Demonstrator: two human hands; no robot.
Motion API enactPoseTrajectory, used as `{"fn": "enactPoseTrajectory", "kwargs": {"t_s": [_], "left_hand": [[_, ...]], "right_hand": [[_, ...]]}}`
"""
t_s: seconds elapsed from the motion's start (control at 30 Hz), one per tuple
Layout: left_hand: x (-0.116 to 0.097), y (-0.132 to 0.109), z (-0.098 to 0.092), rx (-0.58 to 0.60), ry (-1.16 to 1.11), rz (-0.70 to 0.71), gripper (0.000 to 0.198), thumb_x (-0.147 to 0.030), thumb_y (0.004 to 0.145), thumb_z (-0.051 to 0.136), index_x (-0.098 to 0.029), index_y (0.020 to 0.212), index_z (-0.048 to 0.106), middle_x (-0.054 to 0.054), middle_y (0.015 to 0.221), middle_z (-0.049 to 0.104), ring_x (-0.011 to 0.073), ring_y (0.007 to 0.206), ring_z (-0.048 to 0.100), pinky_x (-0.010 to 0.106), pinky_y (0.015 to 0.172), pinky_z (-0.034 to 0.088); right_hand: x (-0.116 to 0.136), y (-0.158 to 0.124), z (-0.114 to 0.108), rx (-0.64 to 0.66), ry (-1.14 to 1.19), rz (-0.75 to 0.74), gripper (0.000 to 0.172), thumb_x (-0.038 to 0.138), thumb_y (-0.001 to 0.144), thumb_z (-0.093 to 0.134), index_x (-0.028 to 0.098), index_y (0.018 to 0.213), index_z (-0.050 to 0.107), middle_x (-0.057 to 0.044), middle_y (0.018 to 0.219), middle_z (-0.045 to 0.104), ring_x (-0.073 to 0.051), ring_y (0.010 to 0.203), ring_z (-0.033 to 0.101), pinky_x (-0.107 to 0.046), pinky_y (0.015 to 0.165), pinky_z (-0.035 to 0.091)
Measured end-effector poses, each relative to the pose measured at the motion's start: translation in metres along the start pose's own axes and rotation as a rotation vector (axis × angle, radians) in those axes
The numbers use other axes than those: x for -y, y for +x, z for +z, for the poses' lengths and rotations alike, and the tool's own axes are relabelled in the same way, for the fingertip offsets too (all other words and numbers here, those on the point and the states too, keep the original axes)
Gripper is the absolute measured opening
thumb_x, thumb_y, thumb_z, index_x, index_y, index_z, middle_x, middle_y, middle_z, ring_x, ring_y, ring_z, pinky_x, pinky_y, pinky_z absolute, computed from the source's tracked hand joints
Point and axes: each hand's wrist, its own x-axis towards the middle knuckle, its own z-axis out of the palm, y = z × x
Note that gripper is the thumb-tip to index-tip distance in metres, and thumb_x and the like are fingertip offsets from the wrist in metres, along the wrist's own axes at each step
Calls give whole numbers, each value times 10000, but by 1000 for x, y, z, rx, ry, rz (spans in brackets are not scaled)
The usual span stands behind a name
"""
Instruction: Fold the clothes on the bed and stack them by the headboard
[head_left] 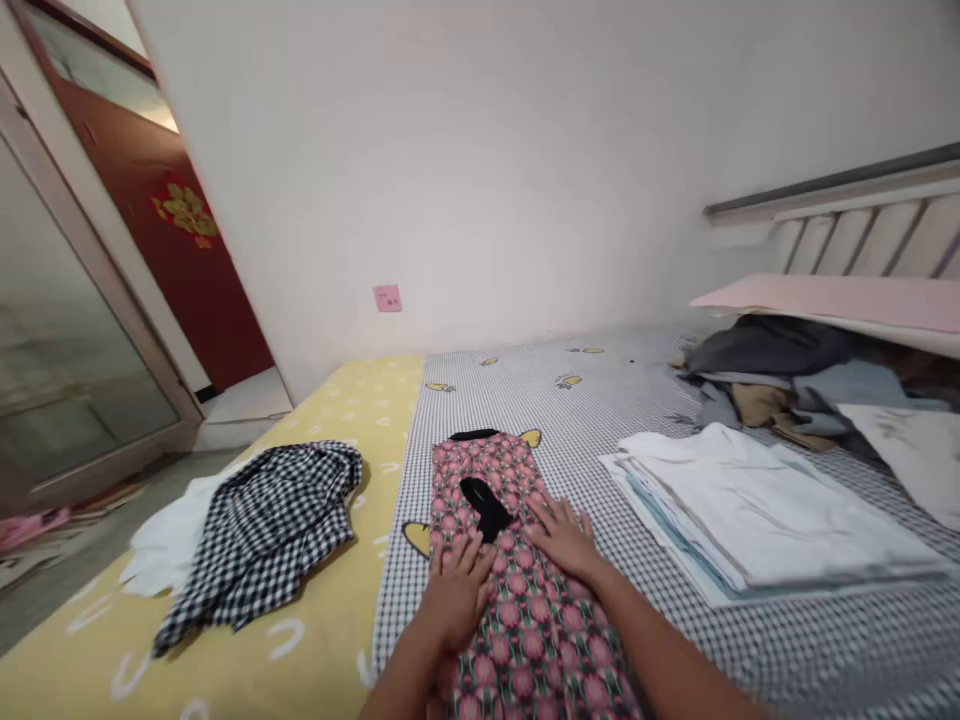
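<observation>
The pink garment [532, 640] has a rosette print and black collar, the cloth at lower left [259, 530] is black-and-white gingham, and the bed's sheets are yellow with white marks [315, 660] and grey check with yellow hearts [750, 650].

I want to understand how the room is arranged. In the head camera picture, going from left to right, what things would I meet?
glass door → black-and-white checked cloth → pink patterned dress → folded white clothes
</observation>
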Motion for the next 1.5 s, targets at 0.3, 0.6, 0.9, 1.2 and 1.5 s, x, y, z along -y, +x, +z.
{"fn": "enactPoseTrajectory", "kwargs": {"t_s": [0.3, 0.6, 0.9, 1.2, 1.5], "left_hand": [[-7, -178, 43, -76, 0, 12, 566, -261, 1007, 385, -436, 1529, 253, 9, 1632, 326, 209, 1493, 322, 494, 1164, 376], [-26, -255, 36, -297, 315, -165, 721, -103, 879, 511, -410, 1512, 354, 108, 1602, 381, 297, 1458, 388, 538, 1148, 358], [-62, -207, 0, -227, 374, 183, 775, -19, 884, 446, -409, 1535, 286, -18, 1644, 299, 250, 1528, 232, 609, 1247, 132], [-62, -191, -4, 34, 17, 427, 412, -183, 982, 491, -343, 1356, 557, -11, 1346, 673, 160, 1344, 534, 516, 1258, 226], [-50, -171, -34, 109, -806, 86, 341, -242, 924, 493, -356, 1128, 742, -15, 1152, 768, 202, 1121, 691, 438, 1149, 416]], "right_hand": [[-69, -149, 18, -74, 64, -333, 498, 377, 1021, 280, 324, 1483, 458, -45, 1597, 393, -216, 1489, 292, -536, 1215, 181], [-123, -240, 63, -435, -191, -350, 595, 171, 940, 426, 298, 1521, 395, -109, 1626, 305, -294, 1469, 319, -558, 1162, 315], [-76, -237, 38, -119, -195, -682, 727, 38, 926, 472, 514, 1467, 372, 70, 1634, 289, -241, 1534, 140, -589, 1219, 198], [-85, -218, 24, 252, -41, -795, 568, 145, 948, 476, 460, 1421, 485, 45, 1536, 469, -246, 1508, 233, -633, 1209, 152], [-59, -198, -32, 474, 487, -489, 264, 320, 878, 549, 328, 983, 792, -15, 1045, 779, -258, 1162, 648, -543, 1157, 316]]}}
